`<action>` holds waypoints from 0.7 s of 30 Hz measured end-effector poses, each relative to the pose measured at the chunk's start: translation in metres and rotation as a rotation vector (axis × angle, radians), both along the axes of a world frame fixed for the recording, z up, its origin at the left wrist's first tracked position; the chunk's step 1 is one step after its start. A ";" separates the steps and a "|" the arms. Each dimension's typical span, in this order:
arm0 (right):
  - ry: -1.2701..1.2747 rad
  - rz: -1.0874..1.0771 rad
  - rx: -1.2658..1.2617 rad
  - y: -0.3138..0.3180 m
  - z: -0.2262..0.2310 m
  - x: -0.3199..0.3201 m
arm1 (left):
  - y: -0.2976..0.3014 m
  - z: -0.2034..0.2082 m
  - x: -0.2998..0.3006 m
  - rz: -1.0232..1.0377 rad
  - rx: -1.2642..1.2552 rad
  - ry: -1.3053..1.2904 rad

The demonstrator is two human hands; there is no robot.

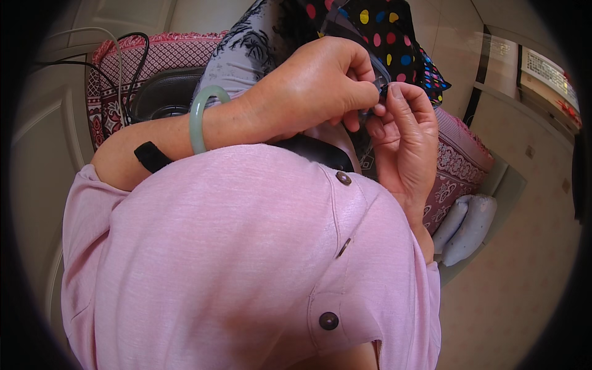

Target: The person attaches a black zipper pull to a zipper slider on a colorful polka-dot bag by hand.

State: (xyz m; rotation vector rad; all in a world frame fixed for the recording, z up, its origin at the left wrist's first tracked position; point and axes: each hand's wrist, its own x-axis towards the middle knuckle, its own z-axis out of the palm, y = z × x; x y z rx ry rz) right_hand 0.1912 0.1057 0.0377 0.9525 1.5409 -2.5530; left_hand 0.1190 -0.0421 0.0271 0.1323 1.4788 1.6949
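Note:
My left hand point(327, 83) is closed, its thumb and forefinger pinched together. It wears a pale green bangle point(197, 123) at the wrist. Fingertip to fingertip with it is my right hand point(407, 135), whose thumb and forefinger also press together in a pinch. A tiny dark piece shows between the two pinches, too small and too covered to name. Just beyond the hands, black fabric with coloured dots point(385, 37) lies over my lap, with a grey edge running toward my fingers. Beside it is light grey cloth with a dark palm pattern point(237, 61).
Under and around me is a red patterned seat cover point(166, 52). At the left lie a dark leather-like object point(163, 92) and several cables point(117, 46). Light grey rolled cushions point(472, 228) sit low at the right, near a cabinet point(524, 117).

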 end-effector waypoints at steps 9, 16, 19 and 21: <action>0.014 -0.004 0.033 -0.002 0.001 0.000 | 0.000 0.002 -0.001 -0.017 -0.013 0.023; 0.033 0.012 0.154 -0.005 0.003 -0.001 | 0.001 0.002 0.001 -0.023 -0.037 0.099; 0.049 0.026 0.199 -0.005 0.001 0.001 | 0.001 0.000 0.003 -0.006 -0.042 0.083; 0.051 0.012 0.232 -0.007 0.000 0.001 | 0.001 0.001 0.005 0.006 -0.044 0.050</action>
